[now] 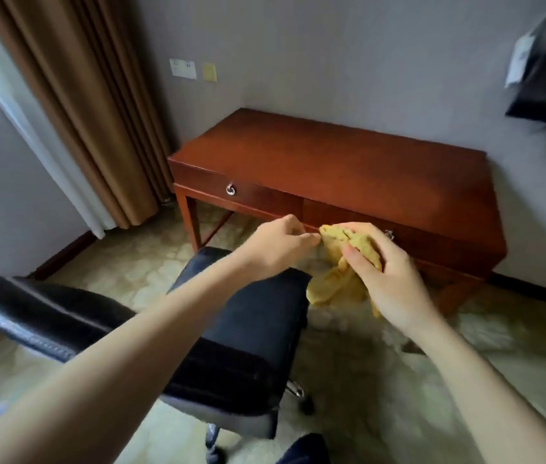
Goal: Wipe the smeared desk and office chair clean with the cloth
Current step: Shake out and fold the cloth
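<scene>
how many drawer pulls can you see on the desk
2. One silver ring pull sits on the left drawer front of the reddish-brown wooden desk. A second silver pull peeks out just beyond the right hand holding the crumpled yellow cloth. Others may be hidden.

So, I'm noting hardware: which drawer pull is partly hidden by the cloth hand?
The right-hand drawer pull, peeking beside the right hand; the left pull is fully visible.

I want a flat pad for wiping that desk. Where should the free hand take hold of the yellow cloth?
The right hand bunches the yellow cloth at its top; loose folds hang below. I'd bring the left hand in from the left and take a pinch grip on the upper corner by its fingertips, then pull sideways to open it.
</scene>
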